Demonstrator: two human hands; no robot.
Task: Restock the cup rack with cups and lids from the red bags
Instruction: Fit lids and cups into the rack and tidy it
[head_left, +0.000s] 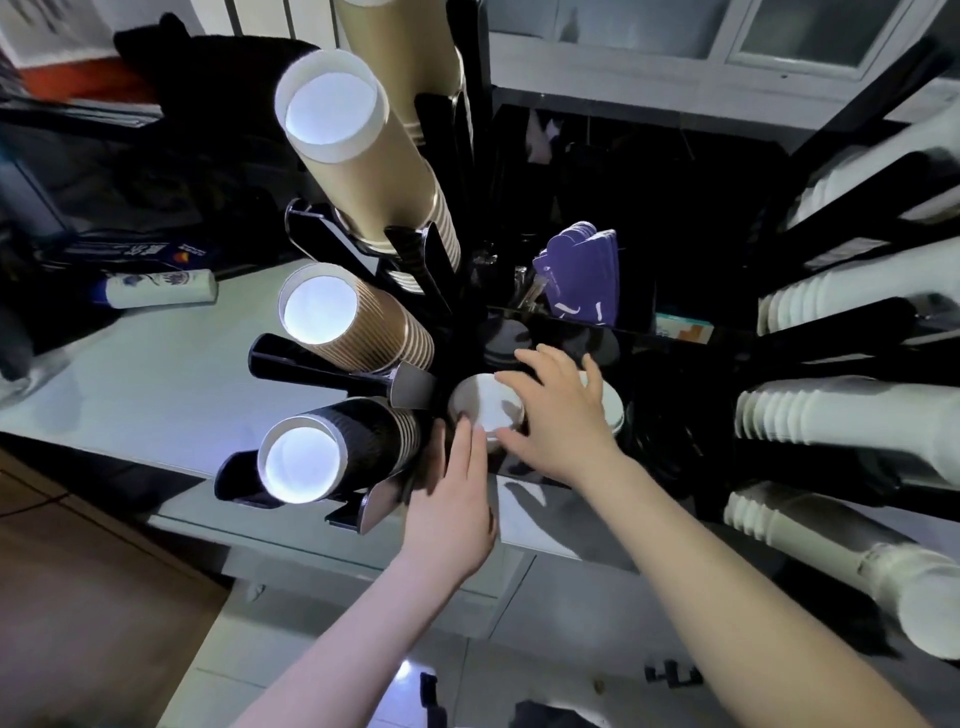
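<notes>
A black cup rack (332, 364) stands on the white counter (156, 374) and holds stacks of paper cups: gold (363, 156), brown ribbed (358, 322) and black ribbed (337, 447). At the rack's base lies a stack of white lids (480, 402). My right hand (556, 415) rests on top of the lids with its fingers spread. My left hand (457, 499) touches the near edge of the lids with straight fingers. On the right, several rows of white lids (810, 415) sit in the rack's arms.
Purple cardboard sleeves (582, 275) stand in a compartment behind the lids. A white tube (156, 288) lies on the counter at left, beside dark clutter. Cupboard doors and a tiled floor lie below the counter edge.
</notes>
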